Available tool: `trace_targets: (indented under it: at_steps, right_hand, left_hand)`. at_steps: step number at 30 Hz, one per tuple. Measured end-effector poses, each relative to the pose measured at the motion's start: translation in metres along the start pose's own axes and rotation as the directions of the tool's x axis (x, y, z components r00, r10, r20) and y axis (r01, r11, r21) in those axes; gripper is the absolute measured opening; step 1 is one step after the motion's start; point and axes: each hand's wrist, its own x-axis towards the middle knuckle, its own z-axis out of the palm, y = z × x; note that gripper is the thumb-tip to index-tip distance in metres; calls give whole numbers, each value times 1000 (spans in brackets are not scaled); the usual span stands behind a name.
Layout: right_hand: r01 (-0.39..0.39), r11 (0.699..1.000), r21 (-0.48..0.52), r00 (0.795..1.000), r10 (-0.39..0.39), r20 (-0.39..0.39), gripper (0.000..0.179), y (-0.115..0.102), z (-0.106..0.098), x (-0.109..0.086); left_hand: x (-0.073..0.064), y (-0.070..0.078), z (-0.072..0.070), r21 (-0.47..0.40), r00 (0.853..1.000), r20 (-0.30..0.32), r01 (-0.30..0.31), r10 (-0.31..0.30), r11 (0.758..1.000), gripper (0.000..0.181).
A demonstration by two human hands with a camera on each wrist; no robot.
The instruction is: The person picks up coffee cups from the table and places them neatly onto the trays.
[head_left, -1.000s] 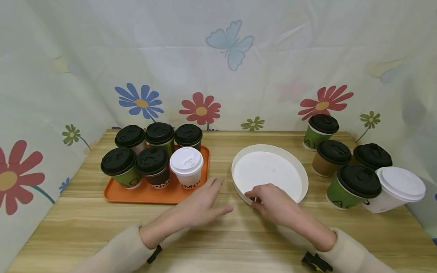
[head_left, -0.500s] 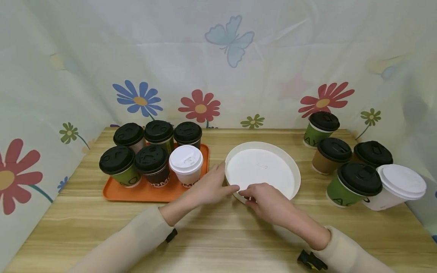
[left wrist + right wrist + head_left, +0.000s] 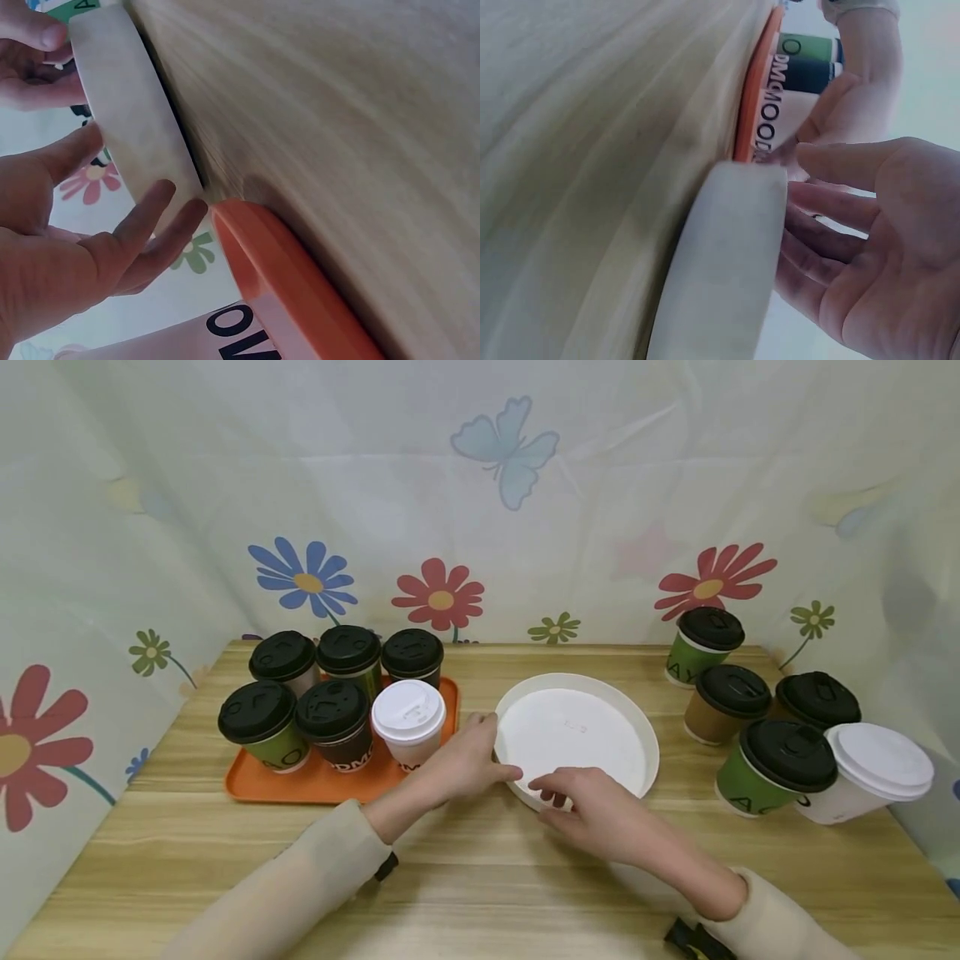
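A round white tray [image 3: 581, 739] with a low rim lies on the table between my hands. My left hand [image 3: 471, 758] is at its left front edge. In the left wrist view, the extended fingers [image 3: 154, 217] lie along the tray's outer wall, and the thumb is by the rim. My right hand [image 3: 592, 814] is over the front rim, its fingers bent loosely above the inside. Its thumb stands apart from the fingertips. In the right wrist view, the rim partly hides the right fingers [image 3: 825, 236].
Left of the round tray, an orange tray [image 3: 315, 787] bears several lidded paper cups, including a white-lidded cup [image 3: 409, 718] near my left hand. Several more stand at right, among them a green cup [image 3: 776, 768] and a white cup [image 3: 870, 777]. A flowered cloth [image 3: 570, 543] hangs behind.
The round tray has shifted slightly left, toward the orange tray. My left hand has come right to its edge. My right hand moved left with the tray, then its thumb and fingers parted from the rim.
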Motion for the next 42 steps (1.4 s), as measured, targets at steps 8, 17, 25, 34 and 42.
trace_targets:
  at_steps: [8,17,25,34,42]
  right_hand:
    - [-22,999,49,966,34,-257,15,16,-18,-25]
    - [-138,990,-1,817,114,-566,18,30,-34,-60]
    - [-223,965,139,615,250,-748,25,33,-45,-92]
    - [-291,923,253,340,347,-874,32,51,-60,-126]
    - [-422,858,292,76,354,-932,40,79,-72,-149]
  left_hand:
    - [0,0,-1,-38,999,33,24,-23,999,81]
    - [0,0,1,-38,999,43,-10,11,999,78]
    - [1,0,4,-51,999,42,-21,23,998,76]
    - [0,3,0,-60,998,61,13,-9,998,76]
    - [0,4,0,-52,998,58,10,-7,999,75]
